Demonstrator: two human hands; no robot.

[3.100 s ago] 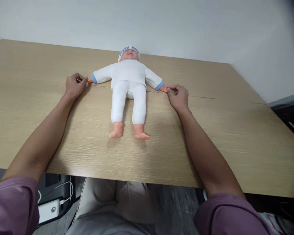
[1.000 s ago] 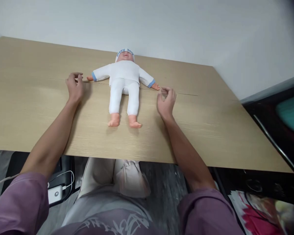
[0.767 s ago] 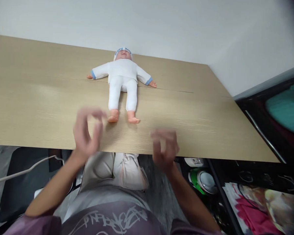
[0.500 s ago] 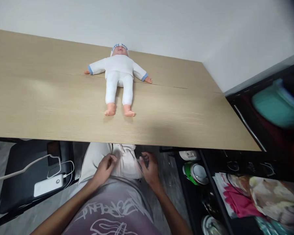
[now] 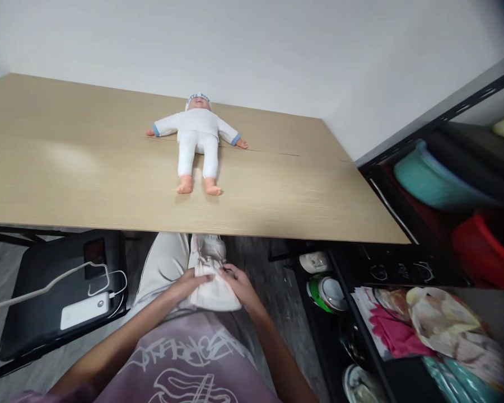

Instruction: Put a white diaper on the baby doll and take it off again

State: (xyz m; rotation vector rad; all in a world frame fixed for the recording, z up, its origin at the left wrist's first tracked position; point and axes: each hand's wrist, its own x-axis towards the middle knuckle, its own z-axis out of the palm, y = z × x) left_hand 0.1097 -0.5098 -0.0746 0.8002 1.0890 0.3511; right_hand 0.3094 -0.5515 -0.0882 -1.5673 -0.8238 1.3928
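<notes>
A pale pinkish-white piece of cloth (image 5: 216, 292) with a gathered part rests over my lap, below the table's front edge. My left hand (image 5: 194, 280) grips its left side, and my right hand (image 5: 238, 284) grips its right side with the fingers curled in. Whether it is a small garment I cannot tell for sure. On the table lies a baby doll (image 5: 198, 126) on its back, arms spread and feet toward me. It wears a white top, white trousers and a white cap with blue lettering. Neither hand touches the doll.
The wooden table (image 5: 88, 190) spans the view before a white wall. To the left, a black seat (image 5: 33, 291) bears a white power bank (image 5: 84, 312), a cable and a dark phone. A black shelf rack (image 5: 353, 336) at the right holds a green-and-white tin, bags and basins.
Both hands have closed in on the cloth, which has been lifted and spread more over my lap. My view has shifted, showing more of the right shelf. The doll lies as before.
</notes>
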